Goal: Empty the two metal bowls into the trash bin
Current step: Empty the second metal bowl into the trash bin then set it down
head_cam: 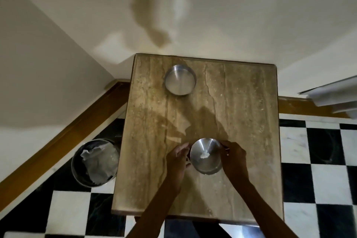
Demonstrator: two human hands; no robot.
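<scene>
A metal bowl (205, 155) with a small white clump inside stands on the near half of the stone table top (241, 121). My left hand (178, 160) cups its left side and my right hand (233, 157) grips its right rim. A second metal bowl (180, 80), which looks empty, rests near the table's far edge. The round metal trash bin (95, 162), lined with a clear bag and holding crumpled paper, stands on the floor left of the table.
The table stands against a cream wall in a corner. A wooden skirting board (63, 137) runs along the wall behind the bin. The floor is black and white checkered tile (318, 179). A white ledge (332, 94) juts in at the right.
</scene>
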